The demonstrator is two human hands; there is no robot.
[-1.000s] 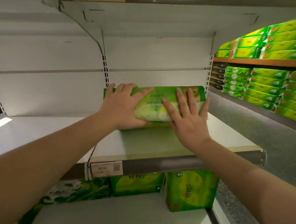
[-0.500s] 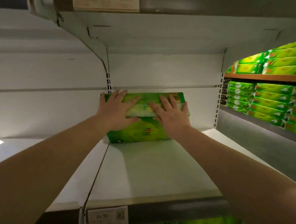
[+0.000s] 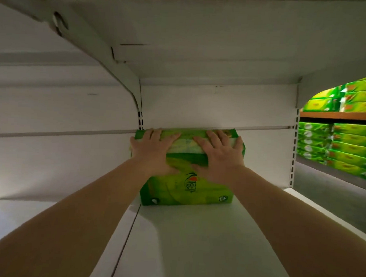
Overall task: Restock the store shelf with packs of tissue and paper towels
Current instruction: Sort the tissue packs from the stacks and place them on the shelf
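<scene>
A green tissue pack (image 3: 186,187) stands deep on the white shelf (image 3: 193,244), close to the back panel, beside the slotted upright. My left hand (image 3: 153,151) lies flat on the pack's upper left, fingers spread over its top edge. My right hand (image 3: 219,157) presses the upper right the same way. Both palms cover the pack's top front; its lower front with a red and black logo shows below them.
The underside of the upper shelf (image 3: 204,33) hangs low overhead, with a bracket (image 3: 117,71) slanting down at the left. Stacked green packs (image 3: 346,151) fill the neighbouring shelves at the right. Another white shelf board (image 3: 36,215) lies to the left.
Both hands have pushed the pack further back along the shelf toward the rear panel. The view has moved in under the upper shelf; the shelf's front edge and price tag are out of view.
</scene>
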